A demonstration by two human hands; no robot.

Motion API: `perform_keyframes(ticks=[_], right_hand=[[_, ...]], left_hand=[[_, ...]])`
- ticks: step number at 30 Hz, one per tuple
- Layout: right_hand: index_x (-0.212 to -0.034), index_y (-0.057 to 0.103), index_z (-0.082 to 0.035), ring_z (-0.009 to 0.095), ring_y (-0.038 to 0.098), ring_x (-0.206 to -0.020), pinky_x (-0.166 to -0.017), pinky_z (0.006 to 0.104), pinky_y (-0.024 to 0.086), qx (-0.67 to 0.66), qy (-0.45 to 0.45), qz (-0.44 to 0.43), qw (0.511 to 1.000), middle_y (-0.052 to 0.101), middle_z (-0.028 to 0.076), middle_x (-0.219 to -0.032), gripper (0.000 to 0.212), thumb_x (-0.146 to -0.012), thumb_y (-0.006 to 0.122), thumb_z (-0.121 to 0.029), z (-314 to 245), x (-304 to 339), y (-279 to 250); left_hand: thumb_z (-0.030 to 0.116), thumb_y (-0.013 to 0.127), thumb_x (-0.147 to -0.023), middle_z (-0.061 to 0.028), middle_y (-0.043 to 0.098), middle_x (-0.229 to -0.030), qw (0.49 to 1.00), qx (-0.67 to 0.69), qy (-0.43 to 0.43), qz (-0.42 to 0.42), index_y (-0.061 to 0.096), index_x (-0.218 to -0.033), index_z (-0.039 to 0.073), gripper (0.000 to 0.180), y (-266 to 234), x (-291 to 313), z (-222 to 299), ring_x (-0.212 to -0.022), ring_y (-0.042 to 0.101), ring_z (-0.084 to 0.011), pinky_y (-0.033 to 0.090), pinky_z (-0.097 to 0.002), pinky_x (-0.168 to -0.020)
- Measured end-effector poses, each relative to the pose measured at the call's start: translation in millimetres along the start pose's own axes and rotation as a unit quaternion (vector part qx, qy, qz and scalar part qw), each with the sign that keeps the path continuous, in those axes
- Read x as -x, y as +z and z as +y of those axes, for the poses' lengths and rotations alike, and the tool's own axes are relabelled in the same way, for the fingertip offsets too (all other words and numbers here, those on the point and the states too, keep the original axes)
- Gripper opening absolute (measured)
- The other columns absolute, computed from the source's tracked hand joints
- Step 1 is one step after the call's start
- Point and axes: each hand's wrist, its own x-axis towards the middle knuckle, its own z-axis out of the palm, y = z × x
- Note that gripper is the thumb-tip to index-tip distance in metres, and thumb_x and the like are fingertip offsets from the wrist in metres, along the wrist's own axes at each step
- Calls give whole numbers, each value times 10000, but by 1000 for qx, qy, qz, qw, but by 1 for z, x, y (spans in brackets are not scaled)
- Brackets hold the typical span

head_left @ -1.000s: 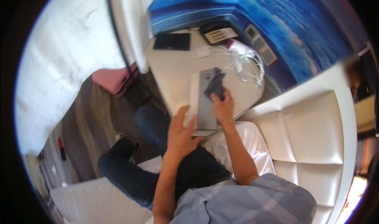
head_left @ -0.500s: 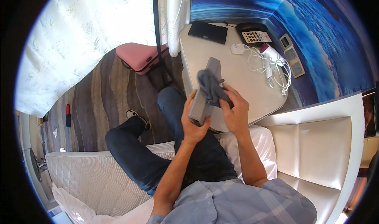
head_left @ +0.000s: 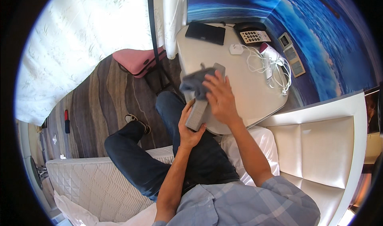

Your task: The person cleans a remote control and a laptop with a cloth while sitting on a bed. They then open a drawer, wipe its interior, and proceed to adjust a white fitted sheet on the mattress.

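Gripping grey box (head_left: 196,116) in left hand (head_left: 189,133), touching bunched grey cloth (head_left: 195,83) over it with right hand (head_left: 223,101); cannot tell if clasped.

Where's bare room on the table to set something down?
Widest: table centre, between right hand and white cables. Smaller: left side, between the black flat device and, as seen, the grey cloth. Crowded: right side, where hair dryer and cables bunch, and the far corner with the telephone.
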Motion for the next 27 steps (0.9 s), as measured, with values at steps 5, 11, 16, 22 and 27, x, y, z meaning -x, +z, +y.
perform_keyframes(ticks=[5, 11, 16, 22, 27], right_hand=[[-1173, 617, 15, 354, 407, -1340, -1127, 478, 272, -30, 55, 72, 995, 529, 120, -1368, 299, -900, 546, -84, 43, -24, 20], [-1149, 610, 69, 372, 416, -1329, -1110, 454, 319, -67, 27, 51, 996, 517, 182, -1362, 313, -847, 579, -10, 0, 27, 56], [-1173, 595, 54, 422, 386, -1333, -1097, 502, 317, -125, -16, -29, 992, 479, 222, -1376, 372, -822, 613, -66, -44, 64, 48], [-1279, 572, -61, 466, 271, -1366, -1094, 568, 264, -65, -41, -76, 994, 343, 216, -1472, 462, -854, 625, -235, -39, 27, 52], [-1320, 547, -77, 472, 276, -1359, -1107, 539, 252, 38, 9, -31, 999, 344, 218, -1474, 444, -917, 561, -262, 13, -15, 62]], left_hand=[[44, 764, -704, -163, 491, -1342, 988, 125, -92, 17, 411, -1348, -62, 742, 0, 2, -8, -1229, 492, -267, 371, -354, -1038], [169, 756, -815, -128, 522, -1291, 887, 407, -193, 100, 357, -1394, -20, 729, -13, -1, -16, -1198, 511, -278, 404, -406, -1023], [573, 456, -943, -102, 487, -1388, 797, 541, -246, 111, 417, -1388, 94, 655, -25, -7, -31, -1243, 491, -292, 375, -443, -1074], [674, 395, -901, -75, 443, -1435, 829, 474, -267, 126, 383, -1423, 108, 770, -23, -13, -27, -1315, 418, -258, 329, -431, -1106], [707, 431, -870, -66, 425, -1446, 837, 458, -271, 124, 383, -1424, 94, 827, -18, -18, -17, -1322, 396, -271, 302, -459, -1102]])
